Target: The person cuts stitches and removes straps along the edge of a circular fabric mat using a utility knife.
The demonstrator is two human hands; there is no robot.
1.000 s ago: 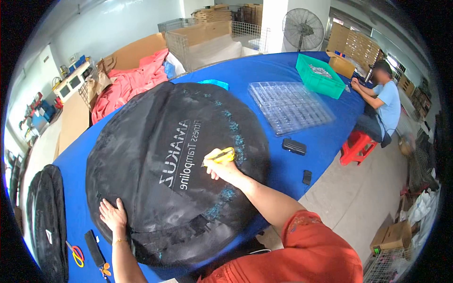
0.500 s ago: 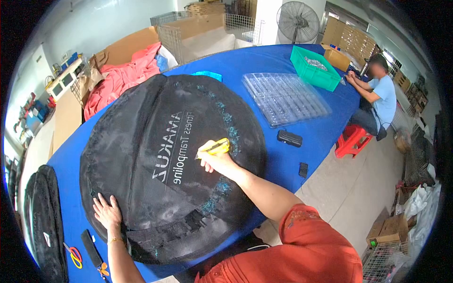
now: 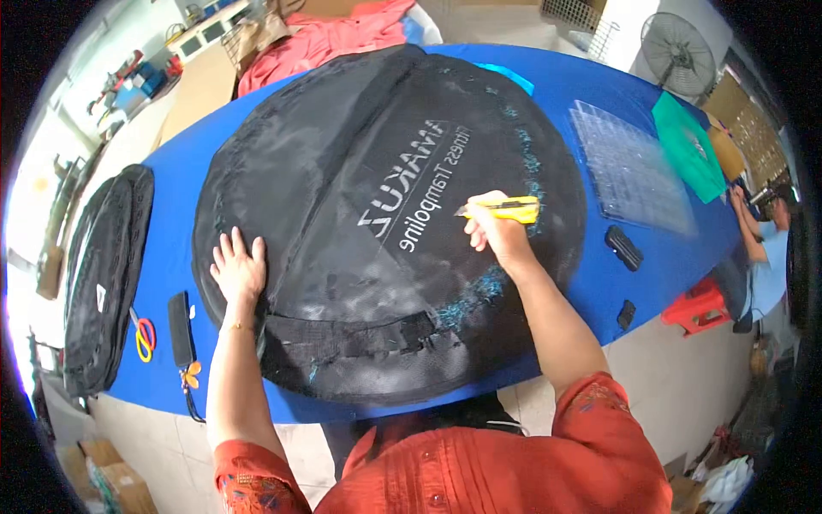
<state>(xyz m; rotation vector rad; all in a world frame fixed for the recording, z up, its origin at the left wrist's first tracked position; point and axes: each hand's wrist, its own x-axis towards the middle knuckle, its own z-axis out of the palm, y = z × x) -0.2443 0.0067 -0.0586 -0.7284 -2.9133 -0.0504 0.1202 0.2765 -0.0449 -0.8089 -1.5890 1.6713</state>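
"AMAKUZ" (image 3: 401, 180) & "Fitness Trampoline" (image 3: 435, 190) on blk rnd cover (image 3: 282, 158)

Large round black fabric disc (image 3: 287, 167), pale "Fitness Trampoline" lettering, raised seam across it, turquoise flecks in a broken arc, lying flat on the blue surface (image 3: 175, 267), yellow utility knife (image 3: 521, 209) in the right hand (image 3: 494, 228), tip pointing left, over the disc.

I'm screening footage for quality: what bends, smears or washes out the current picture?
Head view: fisheye curve in the blue table, dark rounded corners; whited-out patches at far left; clear tray smeared toward its right; pale sheen on the black cover.
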